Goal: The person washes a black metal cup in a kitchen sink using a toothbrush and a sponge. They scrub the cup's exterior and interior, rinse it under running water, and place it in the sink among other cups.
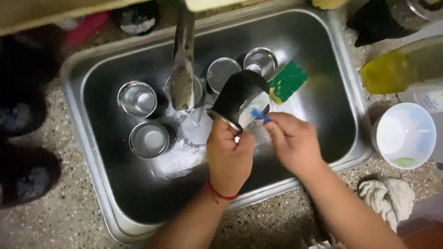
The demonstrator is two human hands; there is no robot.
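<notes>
Over the steel sink [344, 78], my left hand [229, 154] grips a black mug [240, 94] by its lower rim, tilted on its side with the mouth toward me. My right hand [293, 140] holds a small blue brush [260, 115] whose tip reaches into the mug's mouth. A red thread is tied around my left wrist. Water and foam lie on the sink floor under the mug.
Several steel cups [137, 98] stand in the sink around a steel tap [182, 60]. A green-and-yellow sponge [288, 81] lies at the back right. On the speckled counter sit a white bowl [405, 134], a yellow liquid bottle [392, 69] and a crumpled cloth [387, 196].
</notes>
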